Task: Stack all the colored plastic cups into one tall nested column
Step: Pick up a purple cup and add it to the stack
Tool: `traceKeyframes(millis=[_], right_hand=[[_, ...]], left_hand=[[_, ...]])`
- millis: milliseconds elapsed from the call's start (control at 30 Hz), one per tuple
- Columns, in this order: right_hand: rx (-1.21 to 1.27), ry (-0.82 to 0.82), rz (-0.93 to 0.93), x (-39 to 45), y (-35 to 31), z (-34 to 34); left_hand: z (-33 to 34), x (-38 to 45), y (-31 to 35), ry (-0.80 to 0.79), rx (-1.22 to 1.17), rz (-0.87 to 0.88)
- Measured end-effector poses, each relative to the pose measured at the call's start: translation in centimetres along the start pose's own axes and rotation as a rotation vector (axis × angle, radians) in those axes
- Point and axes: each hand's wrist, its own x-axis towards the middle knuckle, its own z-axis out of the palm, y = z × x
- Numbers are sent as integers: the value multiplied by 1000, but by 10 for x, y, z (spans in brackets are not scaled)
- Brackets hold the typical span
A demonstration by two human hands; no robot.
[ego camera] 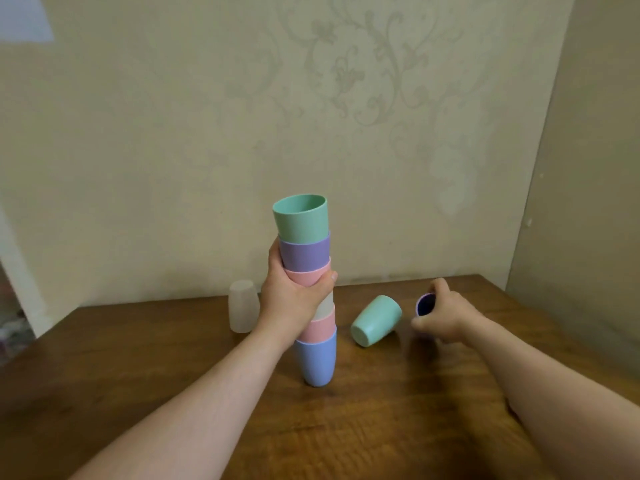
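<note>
The left hand (pixel 292 299) is wrapped tightly around the middle of the cup column (pixel 310 289), fingers curled over a pink cup and the pale cup under it, thumb on the far left side. The right hand (pixel 446 315) is closed around a purple cup (pixel 425 304) at the right of the table (pixel 381 427), fingers folded over its wall so that only the dark mouth shows.

The column stands near the table's middle, its blue bottom cup resting on the wood. Upward from there run pink, pale, pink, purple and a green cup on top, all nested with mouths up. Its long axis is close to vertical, leaning slightly left toward the top.

The purple cup's mouth faces left. Between the column and the right hand a loose green cup (pixel 375 320) lies on its side, base pointing near and left. A frosted clear cup (pixel 243 305) stands upside down at the far left.
</note>
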Motion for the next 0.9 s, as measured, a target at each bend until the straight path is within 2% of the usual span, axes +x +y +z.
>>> traceKeyframes(millis=[67,133,200,400,533,633,800,900], right_hand=[[144,-118,22,-10,-13,-2],[148,-217,37,-19,-24,-1],[129,-247,8,-25,-28,4],[224,-70,-84,-42,-16,22],[291,-8,-109,-51,-3,34],[314,10,-78,-57,-2,34],[341,139,-82,-62,-32,-7],[561,288,-194,-67,-69,-45]], left_hand=[[-6,-2,2,-5,2,-15],[-9,-6,6,-38,8,-29],[-9,-10,10,-77,15,-38],[-9,-13,24,-66,42,-28],[-5,-1,48,34,25,48],[-1,10,62,40,68,95],[-5,19,61,36,107,109],[-8,21,59,21,93,107]])
